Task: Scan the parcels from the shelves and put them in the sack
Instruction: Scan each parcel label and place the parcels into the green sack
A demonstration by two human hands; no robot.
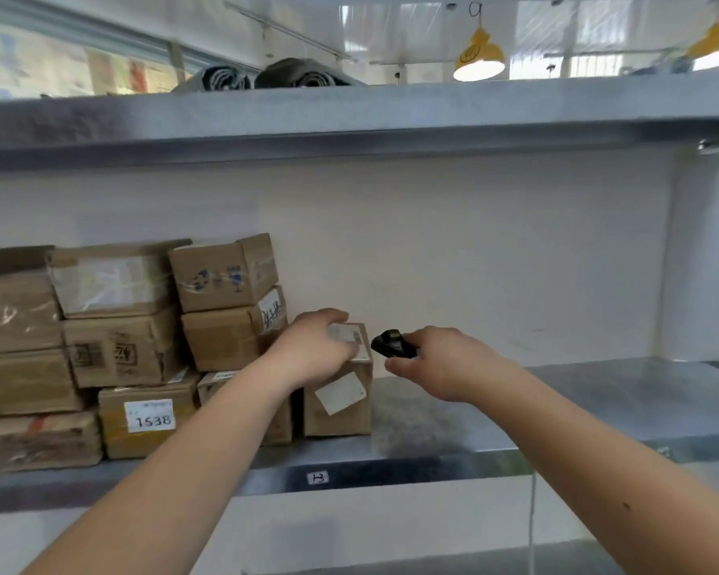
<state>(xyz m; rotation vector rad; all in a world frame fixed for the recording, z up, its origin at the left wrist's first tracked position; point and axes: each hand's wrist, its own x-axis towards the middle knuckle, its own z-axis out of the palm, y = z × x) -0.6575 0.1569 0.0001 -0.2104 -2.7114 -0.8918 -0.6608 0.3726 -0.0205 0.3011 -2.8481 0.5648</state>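
Parcel [341,392] upright at the stack's right end on the shelf [557,412] | left hand [312,346] grips its top | right hand [441,363] holds the scanner [393,345] beside it | risk: fingers covering the top label could spoil the scan; pulling could disturb neighbouring boxes [225,309].
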